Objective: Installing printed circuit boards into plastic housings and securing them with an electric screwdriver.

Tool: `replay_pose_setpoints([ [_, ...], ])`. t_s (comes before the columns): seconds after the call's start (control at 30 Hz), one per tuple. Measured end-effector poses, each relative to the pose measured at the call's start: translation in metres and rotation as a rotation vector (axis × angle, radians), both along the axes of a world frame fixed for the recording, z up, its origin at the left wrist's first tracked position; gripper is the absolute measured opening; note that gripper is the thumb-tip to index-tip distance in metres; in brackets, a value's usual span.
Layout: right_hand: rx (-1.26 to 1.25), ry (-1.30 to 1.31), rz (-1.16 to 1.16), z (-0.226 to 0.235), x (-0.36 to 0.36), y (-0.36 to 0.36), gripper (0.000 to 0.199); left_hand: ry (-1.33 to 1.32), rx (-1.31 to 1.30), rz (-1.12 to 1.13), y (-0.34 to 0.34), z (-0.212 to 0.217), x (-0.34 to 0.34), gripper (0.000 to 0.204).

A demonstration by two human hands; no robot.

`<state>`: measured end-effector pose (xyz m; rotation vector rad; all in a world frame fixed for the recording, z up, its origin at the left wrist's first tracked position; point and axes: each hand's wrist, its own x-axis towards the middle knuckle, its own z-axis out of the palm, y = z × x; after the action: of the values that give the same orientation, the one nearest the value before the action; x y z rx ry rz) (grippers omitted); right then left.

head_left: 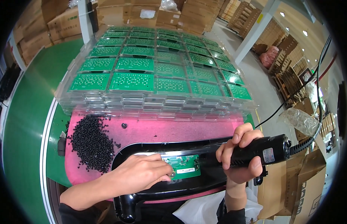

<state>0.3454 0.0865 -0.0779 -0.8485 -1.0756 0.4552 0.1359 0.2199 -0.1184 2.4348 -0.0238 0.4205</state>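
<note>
A green circuit board (186,164), long axis running left to right, lies in a black plastic shell (214,176). The nearer left hand (145,170) curls over its left end, grip hidden; the right hand (240,153) clasps a corded black screwdriver (275,148) pointing leftward.

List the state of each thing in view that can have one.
board: lying in the housing
housing: on the mat
tool: gripped, pointing left
left hand: fingers at the board's left end
right hand: closed around the tool
black bits: loose, mostly heaped
trays: stacked, holding green boards
carton: open
</note>
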Motion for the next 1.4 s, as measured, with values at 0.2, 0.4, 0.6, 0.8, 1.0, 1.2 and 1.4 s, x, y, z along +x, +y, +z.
replay_pose_setpoints([
  [0.2, -0.068, 0.001, 0.146, 0.004, 0.002, 0.005, 0.049, 0.098, 0.014, 0.039, 0.0, 0.005, -0.002, 0.016],
  [0.4, -0.131, 0.004, 0.186, 0.008, -0.001, 0.014, 0.052, 0.101, -0.014, 0.068, -0.001, 0.012, -0.002, 0.011],
  [0.6, -0.12, 0.003, 0.13, 0.0, 0.002, 0.014, 0.054, 0.115, -0.014, 0.079, -0.003, 0.01, -0.003, 0.011],
  [0.8, 0.22, 0.115, 0.161, 0.017, -0.024, -0.003, 0.046, 0.133, 0.057, 0.05, 0.002, 0.002, -0.002, 0.016],
  [1.0, 0.386, 0.202, 0.255, 0.033, -0.043, -0.003, 0.042, -0.293, -0.154, 0.028, 0.003, -0.001, 0.0, 0.017],
  [1.2, 0.387, 0.181, 0.219, 0.034, -0.048, 0.0, 0.042, -0.238, -0.169, 0.041, 0.004, 0.001, -0.002, 0.015],
  [1.4, 0.253, 0.107, 0.162, 0.03, -0.052, 0.013, 0.05, -0.348, -0.193, 0.198, 0.004, 0.0, -0.002, 0.011],
])
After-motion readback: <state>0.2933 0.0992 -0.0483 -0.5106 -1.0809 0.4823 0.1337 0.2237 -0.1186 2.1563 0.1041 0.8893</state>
